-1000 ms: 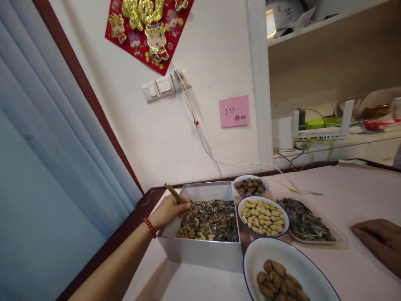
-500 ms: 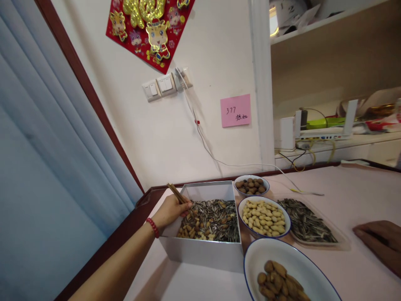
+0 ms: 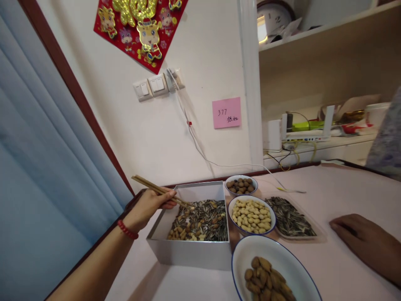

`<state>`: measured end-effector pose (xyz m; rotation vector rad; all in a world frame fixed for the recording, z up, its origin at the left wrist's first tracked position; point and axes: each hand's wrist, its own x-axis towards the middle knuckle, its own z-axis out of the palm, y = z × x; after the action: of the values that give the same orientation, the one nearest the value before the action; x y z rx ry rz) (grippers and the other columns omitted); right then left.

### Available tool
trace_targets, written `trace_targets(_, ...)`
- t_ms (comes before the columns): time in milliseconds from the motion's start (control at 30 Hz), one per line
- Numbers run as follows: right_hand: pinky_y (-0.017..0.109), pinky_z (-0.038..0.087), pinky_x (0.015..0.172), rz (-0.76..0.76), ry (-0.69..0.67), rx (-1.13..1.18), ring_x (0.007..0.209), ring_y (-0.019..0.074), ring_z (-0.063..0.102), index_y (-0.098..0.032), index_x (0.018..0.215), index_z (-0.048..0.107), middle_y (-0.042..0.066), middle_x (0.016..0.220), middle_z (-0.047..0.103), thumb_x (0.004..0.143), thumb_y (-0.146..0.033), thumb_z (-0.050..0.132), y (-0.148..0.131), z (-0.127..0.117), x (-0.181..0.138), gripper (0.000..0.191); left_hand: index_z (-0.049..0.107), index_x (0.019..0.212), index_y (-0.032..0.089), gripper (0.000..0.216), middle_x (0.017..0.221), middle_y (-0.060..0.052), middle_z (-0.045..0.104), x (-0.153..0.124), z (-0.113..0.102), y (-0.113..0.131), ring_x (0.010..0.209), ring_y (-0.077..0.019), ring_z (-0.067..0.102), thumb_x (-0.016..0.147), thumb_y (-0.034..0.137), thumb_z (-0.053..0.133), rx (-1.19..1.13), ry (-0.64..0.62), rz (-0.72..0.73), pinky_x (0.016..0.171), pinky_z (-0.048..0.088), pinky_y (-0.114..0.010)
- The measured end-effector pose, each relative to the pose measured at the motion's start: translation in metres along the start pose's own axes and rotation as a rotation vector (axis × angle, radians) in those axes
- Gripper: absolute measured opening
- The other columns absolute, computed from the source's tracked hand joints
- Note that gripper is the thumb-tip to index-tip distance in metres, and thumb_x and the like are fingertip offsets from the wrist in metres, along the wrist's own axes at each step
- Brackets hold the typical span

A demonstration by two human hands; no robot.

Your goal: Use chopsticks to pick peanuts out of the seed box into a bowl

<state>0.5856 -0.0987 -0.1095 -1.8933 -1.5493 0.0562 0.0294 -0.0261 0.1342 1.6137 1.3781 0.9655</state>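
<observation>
My left hand (image 3: 156, 205), with a red bead bracelet at the wrist, is closed around a pair of wooden chopsticks (image 3: 147, 183) over a silver box's left side. The chopsticks' tips reach into the box (image 3: 194, 253), among striped sunflower seeds (image 3: 206, 213), brown nuts (image 3: 178, 232) and some pale peanuts. Whether the tips pinch a nut is too small to tell. At the far right, my right hand (image 3: 366, 242) lies on the table, fingers stretched leftward, holding nothing. It is nearest to a clear tray (image 3: 319, 236) of sunflower seeds.
Right of the box are a bowl (image 3: 230, 211) of peanuts, a small bowl (image 3: 227, 188) of round brown nuts, and a large bowl (image 3: 300, 267) of oblong brown nuts. A white cable (image 3: 250, 165) runs onto the table. Behind stands a router (image 3: 307, 137) on a shelf.
My left hand has drawn back leftward, and the chopsticks now slant lower with their tips farther back in the box. The view has turned slightly right; my right hand stays in place.
</observation>
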Motion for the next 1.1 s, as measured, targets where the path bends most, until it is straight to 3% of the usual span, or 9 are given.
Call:
trace_targets(133,0.043,0.051,0.092,-0.002,-0.01,-0.029,0.095,0.027,0.065,-0.026,0.083,0.073,0.009,0.099,0.07,0.085,-0.053,0.042,-0.007,-0.002,-0.003,0.041,0.074,0.095,0.011,0.034,0.085,-0.01,0.078,0.0,0.019,0.033,0.08,-0.0203,0.073,0.076,0.039,0.08,-0.077,-0.047,0.058,0.076,0.06,-0.029)
trace_targets(300,0.041,0.049,0.09,0.005,-0.024,-0.041,0.096,0.0255,0.063,-0.023,0.087,0.072,0.009,0.1,0.068,0.088,-0.049,0.039,-0.015,-0.005,-0.005,0.041,0.072,0.094,0.01,0.032,0.083,-0.011,0.077,0.009,0.072,0.065,0.078,-0.0218,0.074,0.076,0.036,0.079,-0.108,-0.154,0.149,0.073,0.061,-0.03)
trace_targets(467,0.039,0.049,0.087,-0.002,-0.035,-0.036,0.095,0.0242,0.062,-0.022,0.087,0.071,0.009,0.099,0.067,0.09,-0.045,0.039,-0.022,-0.008,-0.005,0.04,0.072,0.089,0.009,0.02,0.076,-0.01,0.075,0.029,0.125,0.07,0.073,-0.0203,0.073,0.08,0.027,0.074,-0.032,-0.208,0.206,0.069,0.061,-0.031)
trace_targets(600,0.04,0.048,0.087,-0.01,-0.032,-0.035,0.095,0.0246,0.062,-0.022,0.088,0.07,0.009,0.098,0.067,0.09,-0.046,0.039,-0.025,-0.009,-0.005,0.039,0.072,0.088,0.008,0.016,0.076,-0.01,0.074,0.036,0.143,0.069,0.071,-0.0193,0.072,0.082,0.023,0.07,0.008,-0.201,0.221,0.068,0.061,-0.031)
trace_targets(767,0.039,0.049,0.087,-0.009,-0.042,-0.033,0.094,0.0242,0.062,-0.023,0.087,0.071,0.008,0.098,0.067,0.089,-0.047,0.04,-0.022,-0.01,-0.005,0.039,0.072,0.095,0.009,0.031,0.086,-0.012,0.076,0.02,0.122,0.072,0.079,-0.0221,0.072,0.079,0.035,0.075,-0.029,-0.177,0.229,0.075,0.061,-0.035)
trace_targets(933,0.04,0.05,0.09,-0.008,-0.036,-0.036,0.096,0.0255,0.064,-0.024,0.087,0.073,0.008,0.1,0.069,0.087,-0.049,0.042,-0.015,-0.008,-0.006,0.04,0.073,0.097,0.012,0.041,0.088,-0.011,0.077,-0.007,0.071,0.069,0.083,-0.0244,0.072,0.075,0.047,0.077,0.016,-0.113,0.213,0.081,0.06,-0.037)
trace_targets(1100,0.047,0.051,0.093,-0.027,-0.013,-0.029,0.094,0.0286,0.066,-0.027,0.083,0.074,0.009,0.099,0.071,0.083,-0.053,0.043,-0.001,0.0,-0.005,0.041,0.075,0.096,0.017,0.035,0.089,-0.008,0.076,-0.02,0.023,0.04,0.087,-0.0253,0.07,0.077,0.047,0.074,0.174,-0.134,0.121,0.079,0.059,-0.036)
